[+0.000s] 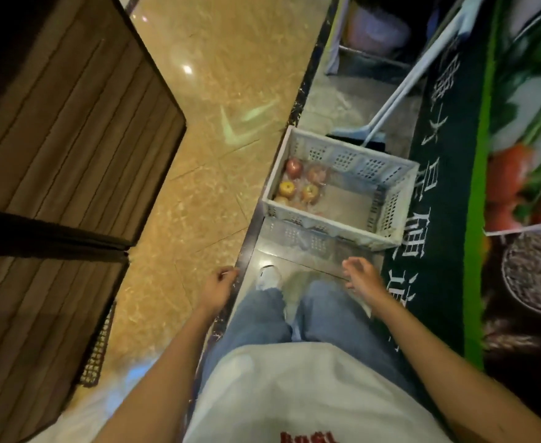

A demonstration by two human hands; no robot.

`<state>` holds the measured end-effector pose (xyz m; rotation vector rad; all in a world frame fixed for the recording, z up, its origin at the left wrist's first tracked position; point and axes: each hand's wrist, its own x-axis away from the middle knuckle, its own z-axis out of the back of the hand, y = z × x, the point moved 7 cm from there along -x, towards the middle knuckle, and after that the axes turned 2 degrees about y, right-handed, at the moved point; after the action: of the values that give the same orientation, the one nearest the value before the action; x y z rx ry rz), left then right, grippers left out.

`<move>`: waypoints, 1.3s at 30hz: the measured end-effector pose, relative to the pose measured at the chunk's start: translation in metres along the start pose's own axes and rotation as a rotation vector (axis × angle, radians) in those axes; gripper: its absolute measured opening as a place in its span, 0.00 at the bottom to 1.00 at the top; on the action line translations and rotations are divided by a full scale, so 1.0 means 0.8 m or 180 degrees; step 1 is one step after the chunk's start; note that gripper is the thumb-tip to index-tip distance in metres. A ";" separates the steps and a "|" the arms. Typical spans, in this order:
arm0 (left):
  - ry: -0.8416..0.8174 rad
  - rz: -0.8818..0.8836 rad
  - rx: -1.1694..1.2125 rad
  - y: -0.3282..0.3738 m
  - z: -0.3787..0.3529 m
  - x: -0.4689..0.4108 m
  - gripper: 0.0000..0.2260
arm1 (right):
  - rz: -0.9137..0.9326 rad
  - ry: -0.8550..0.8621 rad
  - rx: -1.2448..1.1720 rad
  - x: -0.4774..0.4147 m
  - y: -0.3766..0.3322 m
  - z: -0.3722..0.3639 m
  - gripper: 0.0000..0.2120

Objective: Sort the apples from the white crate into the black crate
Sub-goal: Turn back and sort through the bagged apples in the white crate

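I am looking straight down past a white shirt and blue jeans at the floor. The white crate sits on the floor just ahead of the feet, its right side against a green mat printed with white characters. The apples lie inside it, four plainly in view, bunched in the left end under what looks like clear wrapping; a fifth may sit at the near wall, but I cannot tell. The rest of the crate bottom is bare.

The left grip hangs over the tan tiles with its fingers loosely curled, holding nothing. The right grip hovers just short of the crate's near wall, fingers relaxed and slightly spread, also holding nothing. A slatted wooden stand fills the left side.
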<state>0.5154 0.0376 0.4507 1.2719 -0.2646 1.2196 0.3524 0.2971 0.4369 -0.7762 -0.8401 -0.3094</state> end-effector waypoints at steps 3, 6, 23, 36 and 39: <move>-0.0223 -0.0270 -0.0337 0.071 -0.017 -0.046 0.08 | -0.0293 0.0221 -0.0243 -0.012 0.007 0.021 0.15; -0.0401 -0.0418 -0.0635 0.128 -0.046 -0.084 0.08 | -0.0525 0.0423 -0.0489 -0.030 0.013 0.042 0.09; -0.0745 -0.0971 -0.1887 0.262 -0.273 -0.389 0.19 | -0.0574 0.0079 0.0001 -0.412 -0.079 0.024 0.21; -0.0761 -0.1415 -0.3439 0.112 -0.442 -0.773 0.31 | -0.0090 0.0033 0.0229 -0.798 -0.008 -0.173 0.31; -0.0786 -0.1379 -0.3824 0.077 -0.454 -0.811 0.37 | -0.0251 0.0076 0.0017 -0.837 0.010 -0.202 0.29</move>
<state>0.0404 -0.0267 -0.1213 0.3608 -0.7228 0.3480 0.0145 0.1535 -0.1460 -0.7343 -0.8500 -0.3859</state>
